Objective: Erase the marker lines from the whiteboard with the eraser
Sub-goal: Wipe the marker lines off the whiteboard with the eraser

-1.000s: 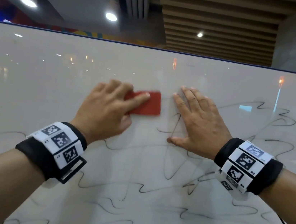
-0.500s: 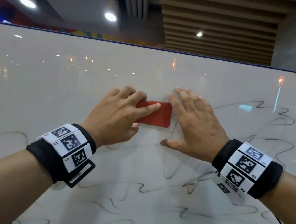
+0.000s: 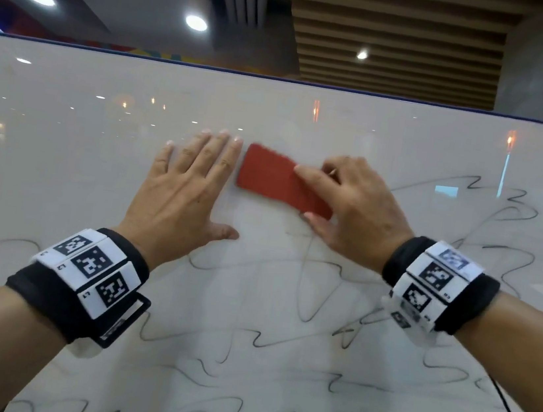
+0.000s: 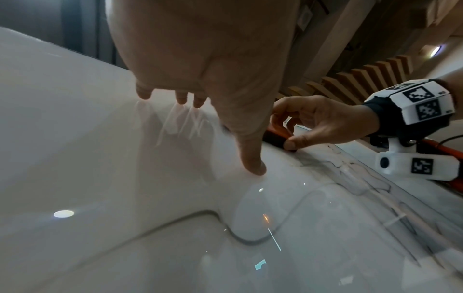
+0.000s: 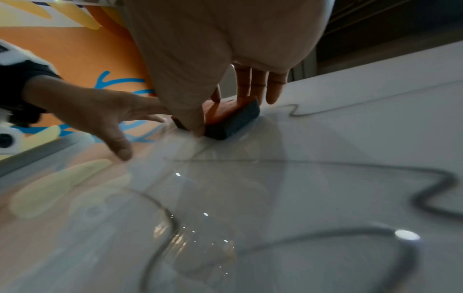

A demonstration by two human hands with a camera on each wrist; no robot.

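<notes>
While the eraser (image 3: 280, 179) looks red overhead, the right wrist view shows a seemingly dark pad.

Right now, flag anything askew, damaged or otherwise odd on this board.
Only the red rectangular eraser stands out: it lies tilted on the glossy whiteboard, gripped by the right hand. The left hand presses flat beside it. Black marker squiggles remain below.

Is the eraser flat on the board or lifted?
Flat: the eraser lies face-down on the whiteboard under the right hand.
</notes>
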